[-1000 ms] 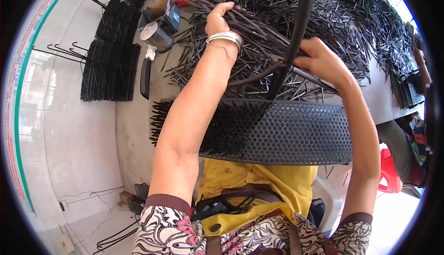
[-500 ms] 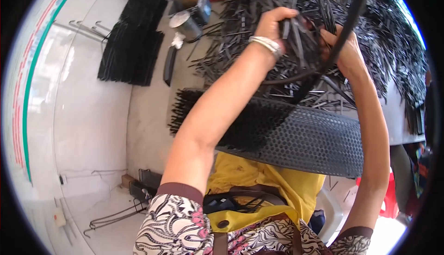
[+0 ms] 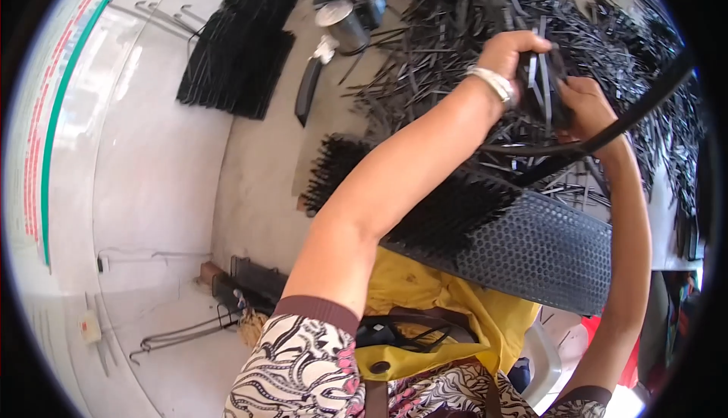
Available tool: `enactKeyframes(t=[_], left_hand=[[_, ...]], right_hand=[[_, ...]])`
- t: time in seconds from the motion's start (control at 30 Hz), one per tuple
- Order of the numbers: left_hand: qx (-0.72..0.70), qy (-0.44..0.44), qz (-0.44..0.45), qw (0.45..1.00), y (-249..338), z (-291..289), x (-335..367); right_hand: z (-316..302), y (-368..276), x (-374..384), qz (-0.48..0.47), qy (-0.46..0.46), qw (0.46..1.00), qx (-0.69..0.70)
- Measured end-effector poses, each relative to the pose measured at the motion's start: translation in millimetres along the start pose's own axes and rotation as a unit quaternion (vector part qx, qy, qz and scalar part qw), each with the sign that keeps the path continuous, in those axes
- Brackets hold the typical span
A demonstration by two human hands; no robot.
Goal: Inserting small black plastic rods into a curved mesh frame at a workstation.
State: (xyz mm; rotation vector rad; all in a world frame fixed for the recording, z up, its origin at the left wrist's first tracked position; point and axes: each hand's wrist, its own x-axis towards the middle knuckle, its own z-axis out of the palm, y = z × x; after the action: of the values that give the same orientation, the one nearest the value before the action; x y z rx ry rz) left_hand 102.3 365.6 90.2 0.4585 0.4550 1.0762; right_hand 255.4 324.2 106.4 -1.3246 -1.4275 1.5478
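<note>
Slim, flat and black with pale glints, the bundle of strips (image 3: 541, 88) stood roughly upright, left grip (image 3: 506, 54) and right grip (image 3: 590, 107) curled around it.

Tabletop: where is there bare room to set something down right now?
The clearest patch of tabletop lies between the black handle and the loose black strips, below the metal can in the picture. A smaller one shows beside the right forearm's outer side. Around the left hand and right hand, strips crowd the top.
</note>
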Motion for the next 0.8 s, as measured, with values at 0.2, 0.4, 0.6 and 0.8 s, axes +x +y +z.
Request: enactKeyframes(t=[0.2, 0.4, 0.6, 0.8], left_hand=[[0.005, -0.035, -0.049, 0.998, 12, -1, -18], [0.019, -0.024, 0.009, 0.999, 20, 4, -14], [0.009, 0.003, 0.127, 0.992, 76, 0, -9], [0.049, 0.002, 0.208, 0.977, 135, 21, -39]], right_hand=[[9, -9, -7, 0.057, -0.053, 0.997, 0.011], [-8, -8, -27, 0.019, 0.027, 0.994, -0.102], [-74, 40, -105, -0.143, 0.377, 0.902, -0.155], [-126, 155, -241, -0.057, 0.481, 0.793, -0.371]])
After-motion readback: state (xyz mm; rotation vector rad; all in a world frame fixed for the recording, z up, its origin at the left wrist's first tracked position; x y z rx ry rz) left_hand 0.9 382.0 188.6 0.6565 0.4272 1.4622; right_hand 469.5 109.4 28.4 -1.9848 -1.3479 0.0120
